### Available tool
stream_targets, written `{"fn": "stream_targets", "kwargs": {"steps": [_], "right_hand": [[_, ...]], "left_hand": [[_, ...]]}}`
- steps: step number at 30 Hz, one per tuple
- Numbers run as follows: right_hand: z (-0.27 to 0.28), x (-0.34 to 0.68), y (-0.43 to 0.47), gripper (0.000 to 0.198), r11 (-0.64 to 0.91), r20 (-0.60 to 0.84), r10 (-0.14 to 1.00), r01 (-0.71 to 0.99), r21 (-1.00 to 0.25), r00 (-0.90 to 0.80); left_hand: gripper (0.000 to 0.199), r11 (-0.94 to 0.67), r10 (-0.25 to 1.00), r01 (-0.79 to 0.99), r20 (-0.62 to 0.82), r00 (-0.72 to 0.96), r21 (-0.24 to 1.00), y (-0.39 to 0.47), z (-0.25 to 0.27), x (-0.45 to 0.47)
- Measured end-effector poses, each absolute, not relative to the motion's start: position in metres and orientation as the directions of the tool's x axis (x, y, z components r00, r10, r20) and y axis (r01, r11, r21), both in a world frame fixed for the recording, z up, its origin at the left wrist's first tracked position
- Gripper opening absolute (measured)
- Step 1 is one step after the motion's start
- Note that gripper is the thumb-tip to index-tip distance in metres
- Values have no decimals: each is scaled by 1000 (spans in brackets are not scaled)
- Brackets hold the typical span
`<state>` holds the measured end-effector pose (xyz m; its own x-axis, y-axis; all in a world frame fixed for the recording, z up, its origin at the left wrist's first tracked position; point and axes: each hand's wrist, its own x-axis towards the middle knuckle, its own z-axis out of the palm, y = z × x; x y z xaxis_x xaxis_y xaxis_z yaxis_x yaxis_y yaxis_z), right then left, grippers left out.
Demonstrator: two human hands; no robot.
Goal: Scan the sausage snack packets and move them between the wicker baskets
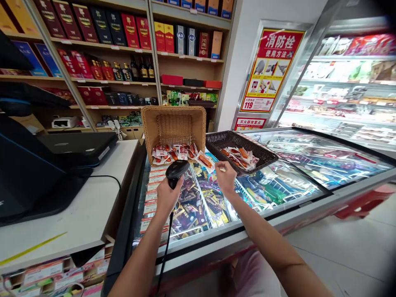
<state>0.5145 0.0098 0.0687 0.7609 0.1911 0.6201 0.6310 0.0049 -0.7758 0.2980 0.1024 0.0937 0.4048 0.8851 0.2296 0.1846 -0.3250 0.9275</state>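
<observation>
My left hand [169, 194] is wrapped round the handle of a black barcode scanner [177, 168], its cable hanging down past my wrist. In my right hand [225, 176], thumb and fingers pinch the corner of a packaged sausage [205, 161], which is held to the right of the scanner head. Behind them a tan wicker basket [173, 111] lies tipped toward me, with several packaged sausages [183, 152] along its lower side. To the right, a dark brown woven tray [262, 154] holds more packaged sausages [241, 156].
Basket and tray rest on the glass top of a chest freezer [192, 243] full of packaged goods. At the left, a white counter [71, 194] carries a black checkout terminal [31, 173]. Shelves [105, 45] of boxes and bottles stand behind, and a lit display fridge [346, 90] at the right.
</observation>
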Motion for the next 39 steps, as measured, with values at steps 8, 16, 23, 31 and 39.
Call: {"fn": "stream_targets", "kwargs": {"steps": [8,16,23,31,39], "right_hand": [[73,521,3,14,84,558,106,552,-830,823],[74,523,0,18,157,518,127,498,-853,846],[76,524,1,17,176,523,137,499,-849,841],[72,529,1,15,137,550,126,534,-834,826],[98,610,2,8,-162,576,-55,562,-811,816]], "left_hand": [[49,-286,862,174,173,476,942,97,91,302],[51,-277,847,164,160,507,947,98,89,303],[50,-267,818,161,135,559,950,99,85,304],[50,-285,827,192,140,545,939,97,88,303],[53,-224,914,124,165,370,967,114,91,297]]}}
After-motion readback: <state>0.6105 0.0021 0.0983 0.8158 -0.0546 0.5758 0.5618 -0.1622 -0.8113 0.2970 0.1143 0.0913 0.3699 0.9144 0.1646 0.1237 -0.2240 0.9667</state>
